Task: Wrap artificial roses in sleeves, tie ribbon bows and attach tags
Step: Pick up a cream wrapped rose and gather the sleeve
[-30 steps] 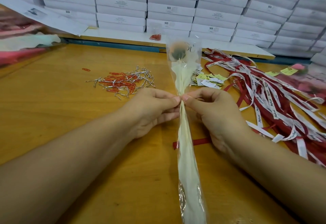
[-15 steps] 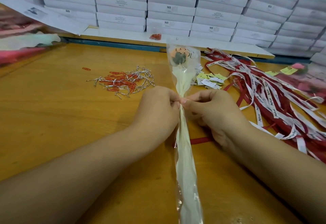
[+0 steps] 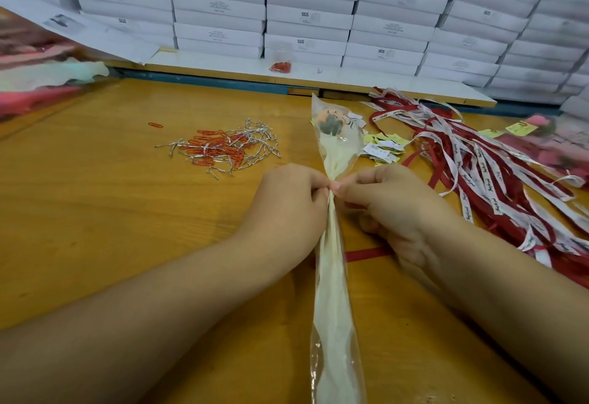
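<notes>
sleeve (image 3: 331, 308): clear plastic with a pale stem inside, lying flat on the tabletop (image 3: 111, 212). It runs from right under the camera straight away from it.

red ribbon (image 3: 366, 253): a single strip lying crosswise under the sleeve, just this side of the hands. Looks pre-placed for the bow.

left hand (image 3: 287, 203): fingers (image 3: 314, 185) curled in, pinching the sleeve where it's gathered tight below the bloom.

right hand (image 3: 392, 209): same deal from the other side, fingers (image 3: 353, 185) pinching that same neck, tips almost meeting the left's. Can't tell if there's a wire tie in there too, too small.

step: I'd say cinching the sleeve's neck. Rose is wrapped, no bow or tag yet.

next move: probably keep one pinch on the neck so it doesn't spring open, then bring the ribbon ends up and around it.

rose (image 3: 331, 121): orange bloom in the wide far end of the sleeve.

clips and ties (image 3: 223, 148): loose heap out to the left, well apart from the hands.

tags (image 3: 382, 148): small pile just right of the bloom, handy for later.

ribbon pile (image 3: 494, 174): red and white strips further right.

boxes (image 3: 306, 15): white stacks along the back.
</notes>
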### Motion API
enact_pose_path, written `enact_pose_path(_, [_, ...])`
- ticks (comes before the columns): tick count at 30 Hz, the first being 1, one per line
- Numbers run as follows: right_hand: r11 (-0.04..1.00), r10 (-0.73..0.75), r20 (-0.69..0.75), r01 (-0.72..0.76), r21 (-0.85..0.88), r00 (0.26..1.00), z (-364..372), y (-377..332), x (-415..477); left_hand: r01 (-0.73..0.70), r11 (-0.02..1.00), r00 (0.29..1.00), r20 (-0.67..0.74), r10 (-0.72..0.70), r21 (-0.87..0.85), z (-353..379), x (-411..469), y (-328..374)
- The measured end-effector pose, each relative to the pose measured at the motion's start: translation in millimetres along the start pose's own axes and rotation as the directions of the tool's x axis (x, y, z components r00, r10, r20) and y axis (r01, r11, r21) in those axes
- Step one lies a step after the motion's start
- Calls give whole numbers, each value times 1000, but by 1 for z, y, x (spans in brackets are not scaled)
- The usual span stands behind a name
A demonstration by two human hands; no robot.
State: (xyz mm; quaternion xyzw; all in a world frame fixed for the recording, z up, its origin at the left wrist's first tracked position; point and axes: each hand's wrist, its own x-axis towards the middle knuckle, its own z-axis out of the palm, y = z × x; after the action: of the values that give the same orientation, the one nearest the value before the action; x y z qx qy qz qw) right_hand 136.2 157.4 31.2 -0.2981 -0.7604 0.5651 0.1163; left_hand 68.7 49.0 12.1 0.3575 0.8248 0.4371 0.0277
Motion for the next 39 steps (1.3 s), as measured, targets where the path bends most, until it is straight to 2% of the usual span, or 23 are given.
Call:
enact_pose_path(2, [1000,-7,-19,7,8,1000,1,0,0,-17,1000,1000,25,18,-1,1,0,1])
enact_pose_path(8, [986,-165,-152,166,-7,974,6,1,-2,-65,998,996,65,66,-20,1,1,3])
enact_pose_path(13, [991,-117,-149,126,52,982,4,2,0,-89,995,991,92,92,-41,1,6,3])
enact_pose_path(16, [995,-82,-213,92,35,974,6,4,6,-111,993,993,28,111,26,-2,11,-2])
enact_pose_path(19, [997,-43,-252,56,45,967,7,3,7,-28,984,994,-100,47,178,-12,30,-20])
enact_pose_path(21, [997,-40,-244,56,57,969,7,2,7,85,948,987,-155,-38,307,-19,44,-36])
enact_pose_path(24, [997,-33,-222,48,61,975,10,2,5,240,865,970,-134,-201,440,-25,57,-52])
enact_pose_path(26, [998,-25,-213,36,48,977,11,2,3,264,827,963,-91,-253,497,-24,60,-53])
enact_pose_path(37, [999,-31,-162,34,21,986,10,5,1,141,762,990,-76,-120,632,-12,57,-43])
enact_pose_path(39, [999,-32,-153,36,28,988,9,6,2,117,797,991,-128,-50,592,-13,54,-40])
